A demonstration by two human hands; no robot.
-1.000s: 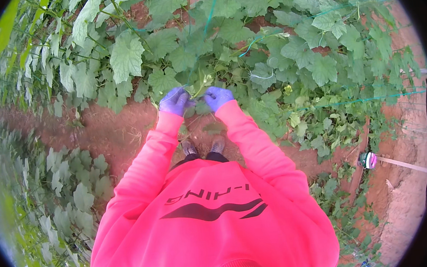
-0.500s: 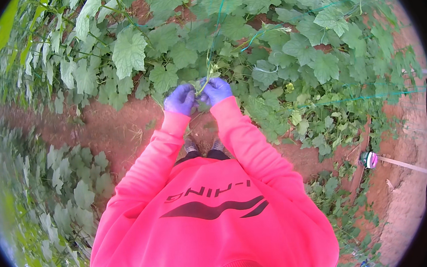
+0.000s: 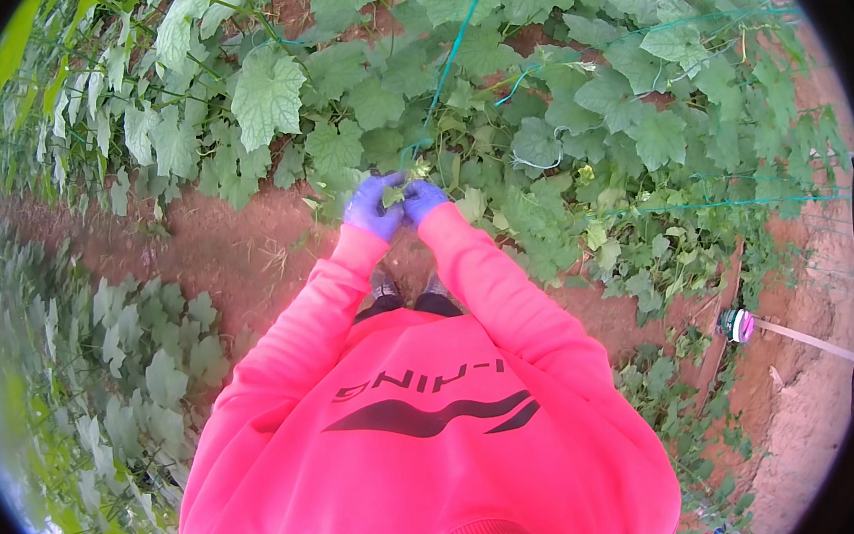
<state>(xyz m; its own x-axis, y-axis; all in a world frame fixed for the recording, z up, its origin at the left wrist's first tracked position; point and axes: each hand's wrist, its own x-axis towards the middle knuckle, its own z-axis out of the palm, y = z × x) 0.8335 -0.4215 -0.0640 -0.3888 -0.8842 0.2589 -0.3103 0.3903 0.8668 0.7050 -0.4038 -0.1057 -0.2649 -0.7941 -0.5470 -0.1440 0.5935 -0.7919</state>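
Note:
Both my hands wear purple gloves and meet at the front edge of a wall of climbing vines with broad lobed leaves. The fingers of my left hand (image 3: 370, 209) are closed in a pinch, with a small leaf (image 3: 392, 197) at their tips. Close beside it, my right hand (image 3: 425, 200) is also closed on the young vine (image 3: 415, 169), whose pale green tip stands just above the fingers. Its exact grip is partly hidden. Green-blue twine (image 3: 458, 46) runs from the top of the view down to this vine.
Thin green-blue lines (image 3: 723, 204) cross the foliage at the right. Another leafy row (image 3: 154, 369) grows at the left, beside reddish soil (image 3: 234, 237). A dark and pink cylindrical object (image 3: 737, 325) lies at the right, near a pale strip (image 3: 804, 340). My shoes (image 3: 384, 285) stand below my hands.
My hands have come slightly lower, the left one shifting a little right. The twine now slants more to the right and looks tauter. The vine stem between the hands is less visible.

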